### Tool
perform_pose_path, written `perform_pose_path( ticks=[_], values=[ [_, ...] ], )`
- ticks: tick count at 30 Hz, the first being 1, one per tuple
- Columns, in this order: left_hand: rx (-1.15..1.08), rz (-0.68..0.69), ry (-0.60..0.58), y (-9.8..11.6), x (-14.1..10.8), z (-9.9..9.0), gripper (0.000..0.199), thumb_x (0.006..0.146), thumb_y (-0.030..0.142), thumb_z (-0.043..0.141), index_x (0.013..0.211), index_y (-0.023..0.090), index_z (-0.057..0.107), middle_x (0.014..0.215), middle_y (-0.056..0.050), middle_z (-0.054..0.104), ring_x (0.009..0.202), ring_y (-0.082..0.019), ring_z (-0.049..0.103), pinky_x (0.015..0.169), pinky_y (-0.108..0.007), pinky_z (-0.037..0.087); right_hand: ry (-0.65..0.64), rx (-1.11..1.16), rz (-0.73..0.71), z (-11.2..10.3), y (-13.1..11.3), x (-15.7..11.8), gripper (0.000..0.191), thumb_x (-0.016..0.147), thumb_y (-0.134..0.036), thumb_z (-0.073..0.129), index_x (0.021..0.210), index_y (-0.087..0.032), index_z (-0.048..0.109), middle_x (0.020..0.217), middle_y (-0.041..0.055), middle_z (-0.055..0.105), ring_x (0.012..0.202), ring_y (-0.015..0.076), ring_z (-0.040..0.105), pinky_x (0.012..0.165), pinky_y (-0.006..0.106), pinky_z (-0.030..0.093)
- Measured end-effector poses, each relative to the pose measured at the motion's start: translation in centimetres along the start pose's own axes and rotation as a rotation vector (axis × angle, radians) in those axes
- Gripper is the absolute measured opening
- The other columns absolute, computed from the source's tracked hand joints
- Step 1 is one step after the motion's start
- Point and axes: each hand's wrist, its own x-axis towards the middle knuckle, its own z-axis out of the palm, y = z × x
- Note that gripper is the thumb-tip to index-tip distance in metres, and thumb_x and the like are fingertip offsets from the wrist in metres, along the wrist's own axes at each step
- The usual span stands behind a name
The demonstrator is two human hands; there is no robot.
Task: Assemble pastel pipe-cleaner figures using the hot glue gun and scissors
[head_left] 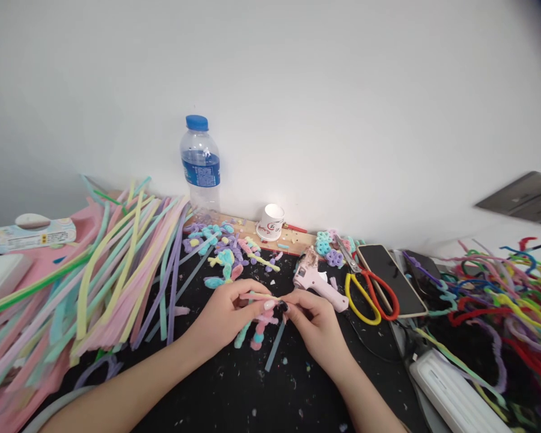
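Near the middle of the black table, my left hand (pixel 232 316) pinches a pale pink pipe cleaner (pixel 255 296) between thumb and fingers. My right hand (pixel 313 322) meets it from the other side, its fingertips closed on the yellowish end of the same strip. Just below the fingers lie small twisted pipe-cleaner pieces (pixel 258 337) in pink and mint. A translucent glue stick (pixel 275 350) slants beside them. Beyond my right hand rests a pale pink glue gun (pixel 318 281), and to its right are scissors (pixel 373 294) with yellow and red handles.
Pastel pipe cleaners (pixel 130 270) pile up on the left; bright ones (pixel 509 307) tangle on the right. Behind are twisted pieces (pixel 229 243), a water bottle (pixel 201 165), a paper cup (pixel 271 222) and flower shapes (pixel 327 243). A phone (pixel 390 279) and white power strip (pixel 455 391) lie rightward.
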Motion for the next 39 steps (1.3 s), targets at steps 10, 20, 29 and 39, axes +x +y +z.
perform_pose_path(
  ticks=[10, 20, 29, 39],
  values=[
    [-0.017, -0.008, 0.020, 0.8, -0.3, 0.0, 0.017, 0.077, 0.031, 0.058, 0.069, 0.018, 0.067, 0.051, 0.000, 0.062, 0.045, -0.015, 0.059, 0.048, -0.026, 0.049, 0.003, 0.008, 0.034, 0.0, -0.1, -0.1, 0.015, 0.084, -0.026, 0.052, 0.077, -0.017, 0.062, 0.068, 0.0003, 0.056, 0.060, 0.0133, 0.047, 0.055, 0.024, 0.037],
    [0.012, -0.018, -0.009, 1.1, -0.2, 0.0, 0.019, 0.080, 0.030, 0.055, 0.066, 0.019, 0.063, 0.049, 0.002, 0.062, 0.044, -0.015, 0.059, 0.062, -0.030, 0.050, -0.049, -0.090, 0.053, -0.5, -0.9, 0.7, 0.014, 0.082, -0.027, 0.054, 0.074, -0.018, 0.061, 0.062, -0.0017, 0.052, 0.057, 0.0124, 0.046, 0.053, 0.023, 0.036],
    [-0.073, -0.040, 0.144, 0.7, 0.2, -0.8, 0.025, 0.083, 0.036, 0.052, 0.067, 0.019, 0.060, 0.057, 0.001, 0.061, 0.056, -0.015, 0.060, 0.079, -0.034, 0.047, 0.452, -0.950, 0.309, -9.5, 2.4, 0.5, 0.034, 0.072, -0.019, 0.052, 0.106, -0.012, 0.054, 0.099, 0.0151, 0.060, 0.090, 0.0275, 0.056, 0.075, 0.037, 0.042],
    [-0.399, -0.143, 0.187, 0.4, 0.4, -0.9, 0.023, 0.082, 0.038, 0.055, 0.072, 0.017, 0.055, 0.066, 0.000, 0.060, 0.080, -0.020, 0.066, 0.072, -0.029, 0.053, 0.456, -0.985, 0.674, -12.1, 4.4, -0.4, 0.026, 0.065, -0.033, 0.057, 0.085, -0.016, 0.059, 0.076, 0.0122, 0.066, 0.073, 0.0307, 0.063, 0.060, 0.034, 0.042]
  ],
)
